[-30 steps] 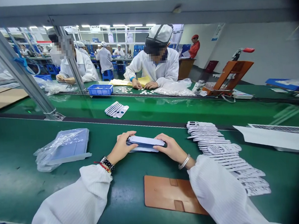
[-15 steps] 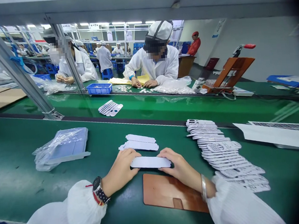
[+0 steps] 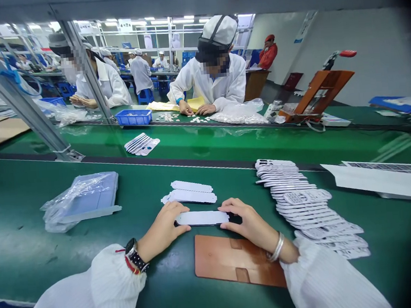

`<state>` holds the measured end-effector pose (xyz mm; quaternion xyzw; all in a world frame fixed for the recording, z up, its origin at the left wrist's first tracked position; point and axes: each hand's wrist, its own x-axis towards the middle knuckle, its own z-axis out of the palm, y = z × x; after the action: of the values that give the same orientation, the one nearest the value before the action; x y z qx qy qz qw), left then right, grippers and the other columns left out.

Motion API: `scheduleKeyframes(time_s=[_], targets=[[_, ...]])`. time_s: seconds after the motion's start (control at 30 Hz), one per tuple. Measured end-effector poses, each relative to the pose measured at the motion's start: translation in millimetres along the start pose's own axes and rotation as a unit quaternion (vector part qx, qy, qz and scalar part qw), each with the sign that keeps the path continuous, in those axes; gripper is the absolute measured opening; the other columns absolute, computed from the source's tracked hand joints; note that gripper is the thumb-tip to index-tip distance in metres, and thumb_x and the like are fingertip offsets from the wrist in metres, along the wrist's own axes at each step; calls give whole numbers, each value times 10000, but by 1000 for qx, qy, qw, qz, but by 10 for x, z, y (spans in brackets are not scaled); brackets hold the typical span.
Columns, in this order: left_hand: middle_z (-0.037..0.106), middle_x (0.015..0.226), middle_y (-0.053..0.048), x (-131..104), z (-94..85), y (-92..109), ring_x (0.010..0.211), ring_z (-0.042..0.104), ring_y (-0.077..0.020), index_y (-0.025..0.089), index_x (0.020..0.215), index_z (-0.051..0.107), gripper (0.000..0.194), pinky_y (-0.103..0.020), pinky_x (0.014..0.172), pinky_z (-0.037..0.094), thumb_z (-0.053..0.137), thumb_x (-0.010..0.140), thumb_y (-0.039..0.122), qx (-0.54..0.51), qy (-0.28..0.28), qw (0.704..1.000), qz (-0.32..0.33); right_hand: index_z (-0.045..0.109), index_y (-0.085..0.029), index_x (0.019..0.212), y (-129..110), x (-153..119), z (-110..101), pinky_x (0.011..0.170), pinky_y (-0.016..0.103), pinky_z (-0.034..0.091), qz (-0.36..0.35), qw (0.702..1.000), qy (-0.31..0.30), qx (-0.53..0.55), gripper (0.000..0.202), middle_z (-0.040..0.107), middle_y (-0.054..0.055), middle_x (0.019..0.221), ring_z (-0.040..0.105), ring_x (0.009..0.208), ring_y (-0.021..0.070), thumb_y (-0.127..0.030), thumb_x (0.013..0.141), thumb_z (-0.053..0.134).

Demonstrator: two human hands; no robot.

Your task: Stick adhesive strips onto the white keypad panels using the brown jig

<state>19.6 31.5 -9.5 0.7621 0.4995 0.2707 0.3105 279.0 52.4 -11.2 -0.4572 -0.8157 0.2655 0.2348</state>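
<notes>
A white strip [image 3: 202,218] lies level between my hands, with a dark edge showing beneath its ends. My left hand [image 3: 166,227] pinches its left end. At the other end, my right hand [image 3: 239,219] has thumb and fingers closed on the strip's edge. Two or more loose white strips [image 3: 193,195] lie just beyond. Below my right hand is a brown rectangular plate [image 3: 217,262], partly covered by my right forearm. A long overlapping row of white printed pieces [image 3: 298,201] runs along the right side.
A plastic-wrapped stack [image 3: 91,196] sits at left, white sheets [image 3: 378,180] at right. Behind the dark rail, a green belt carries a small fan of pieces [image 3: 141,145]. Across it are a person [image 3: 210,77], a blue bin [image 3: 133,117] and an orange press [image 3: 323,92].
The strip has shifted slightly left relative to my right hand, exposing more dark material at its right end. The view has tilted a little.
</notes>
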Motion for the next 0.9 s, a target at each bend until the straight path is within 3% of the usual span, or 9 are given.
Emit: scheduleKeyframes(time_s=[0.17, 0.27, 0.37, 0.47, 0.57, 0.67, 0.77, 0.9], targets=[[632, 1028, -80, 13, -3, 29, 1015, 557, -255, 184, 992, 649, 376, -387, 925, 416, 795, 648, 214, -6, 14, 1000, 7, 685, -244, 947, 126, -6, 0, 802, 384, 521, -53, 998, 40, -11, 217, 644, 85, 1021, 617, 930, 242, -378, 791, 617], [656, 1039, -82, 35, 11, 16, 1024, 576, -237, 183, 1001, 665, 457, -343, 945, 415, 833, 594, 305, -3, 18, 1000, 9, 701, -281, 938, 424, 16, 83, 763, 369, 546, -76, 996, 22, -35, 277, 657, 86, 1027, 640, 924, 256, -480, 760, 626], [671, 1046, -86, 58, 14, -18, 1024, 590, -230, 177, 1014, 674, 476, -321, 944, 419, 826, 595, 341, 5, 21, 1000, 1, 712, -311, 881, 747, 64, 240, 731, 418, 544, -83, 994, 73, -26, 364, 657, 101, 992, 647, 895, 294, -611, 700, 617], [677, 1054, -87, 53, -3, -11, 1024, 599, -226, 165, 1032, 676, 477, -300, 920, 436, 812, 613, 349, 2, 20, 1000, -3, 711, -319, 836, 876, 81, 328, 733, 456, 510, -70, 991, 115, -4, 394, 640, 155, 997, 629, 918, 318, -662, 711, 561], [680, 1054, -83, 27, -34, 40, 1015, 607, -222, 165, 1035, 674, 466, -289, 901, 448, 808, 624, 339, -11, 21, 1000, 0, 708, -312, 853, 742, 55, 243, 740, 437, 505, -66, 993, 97, -7, 355, 636, 159, 1019, 632, 911, 298, -619, 719, 591], [675, 1066, -91, -8, -59, 99, 1013, 606, -231, 169, 1033, 665, 429, -324, 912, 443, 802, 644, 287, -29, 32, 999, 0, 701, -282, 885, 425, 4, 70, 772, 434, 519, -71, 995, 76, 0, 375, 652, 113, 991, 635, 901, 285, -600, 704, 625], [659, 1090, -92, -24, -84, 132, 1038, 585, -244, 178, 1035, 652, 391, -364, 933, 423, 781, 667, 214, -52, 38, 998, 2, 686, -248, 934, 116, -27, -39, 837, 423, 499, -74, 995, 68, 14, 312, 650, 94, 998, 607, 953, 260, -505, 770, 618], [639, 1091, -76, -8, -128, 157, 1044, 565, -246, 180, 1026, 632, 330, -378, 936, 405, 724, 709, 169, -81, 27, 996, 9, 675, -220, 931, -54, -52, -79, 809, 400, 500, -75, 994, 78, 22, 246, 648, 85, 960, 592, 921, 235, -416, 787, 639]])
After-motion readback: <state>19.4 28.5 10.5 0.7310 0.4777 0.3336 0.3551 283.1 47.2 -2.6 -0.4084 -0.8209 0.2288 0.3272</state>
